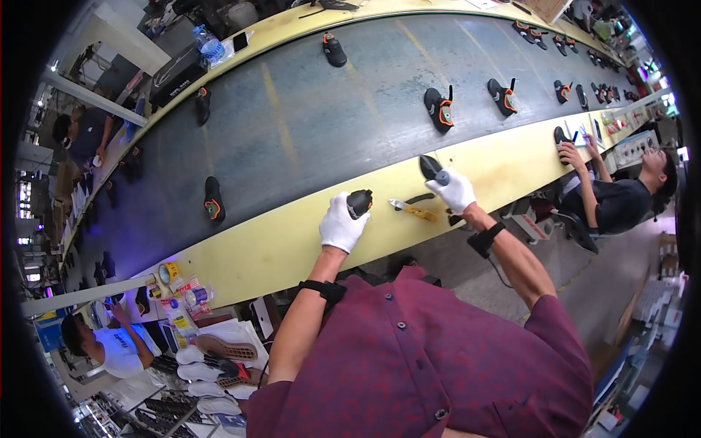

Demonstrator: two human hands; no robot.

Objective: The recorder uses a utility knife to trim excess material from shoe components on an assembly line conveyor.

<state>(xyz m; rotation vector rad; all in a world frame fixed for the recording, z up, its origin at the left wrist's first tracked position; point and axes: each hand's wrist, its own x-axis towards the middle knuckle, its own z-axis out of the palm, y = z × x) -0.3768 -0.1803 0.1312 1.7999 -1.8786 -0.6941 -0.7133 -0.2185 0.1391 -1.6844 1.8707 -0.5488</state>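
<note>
In a white glove, my left hand (342, 225) is closed around a small black shoe (358, 204), holding it over the near yellow ledge. Also gloved, my right hand (454, 192) grips the grey handle of a hand tool with a dark, pointed, flat head (429, 166); its exact kind is unclear. That head is apart from the shoe. Between my hands, a yellow utility knife (418, 212) lies on the ledge beside a black curved strip (421, 198). A small dark object (454, 220) lies partly hidden below my right hand.
Beyond the yellow ledge (285, 257) runs a grey conveyor belt (321, 124) with several black-and-orange shoes (438, 109). A co-worker (621, 190) handles a shoe on the right; another (117, 343) sits at lower left. Tape rolls (196, 296) and shoe soles (226, 347) lie left of me.
</note>
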